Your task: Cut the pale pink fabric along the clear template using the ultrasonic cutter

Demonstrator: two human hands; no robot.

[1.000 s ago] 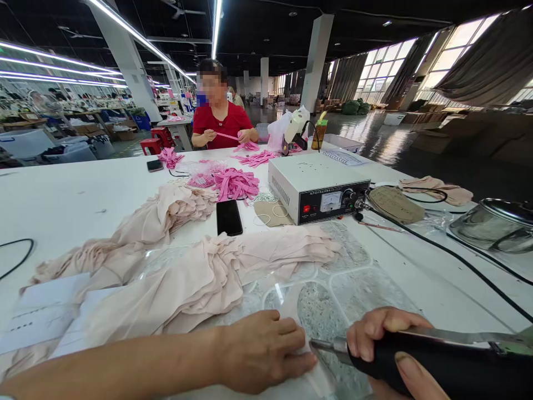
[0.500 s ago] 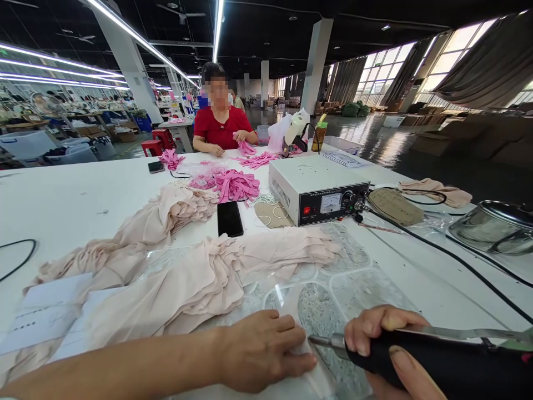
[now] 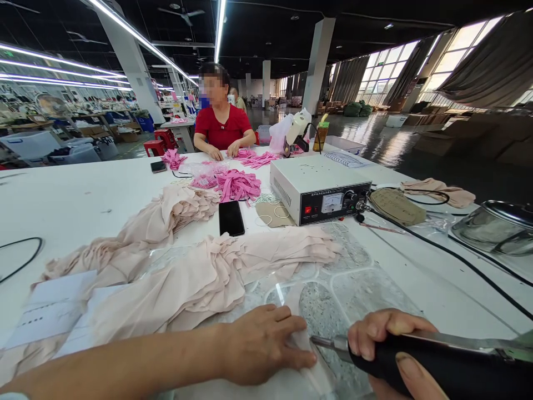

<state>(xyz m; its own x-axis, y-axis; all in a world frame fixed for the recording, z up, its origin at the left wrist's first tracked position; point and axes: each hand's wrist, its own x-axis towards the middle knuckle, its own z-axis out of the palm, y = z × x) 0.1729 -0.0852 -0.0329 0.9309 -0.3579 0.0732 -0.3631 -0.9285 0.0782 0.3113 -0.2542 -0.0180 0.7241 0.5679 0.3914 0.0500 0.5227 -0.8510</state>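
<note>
My left hand lies flat with fingers spread, pressing a pale pink fabric strip onto a clear, patterned mat. In my right hand is a black hand tool with a slim metal tip, gripped round its body. The tip points left and meets the strip's edge, close to my left fingertips; whether it touches the fabric I cannot tell. Beyond my left hand, a layered pile of pale pink fabric pieces rests across the mat.
A white control box with a meter and black cable stands ahead. Around it are a phone, pink strips, a second pale fabric pile, papers and a steel pot. Opposite sits a person in red.
My hands and the tool keep nearly the same place on the strip. Across the table, the person's head has turned and their raised hand has come down to the tabletop.
</note>
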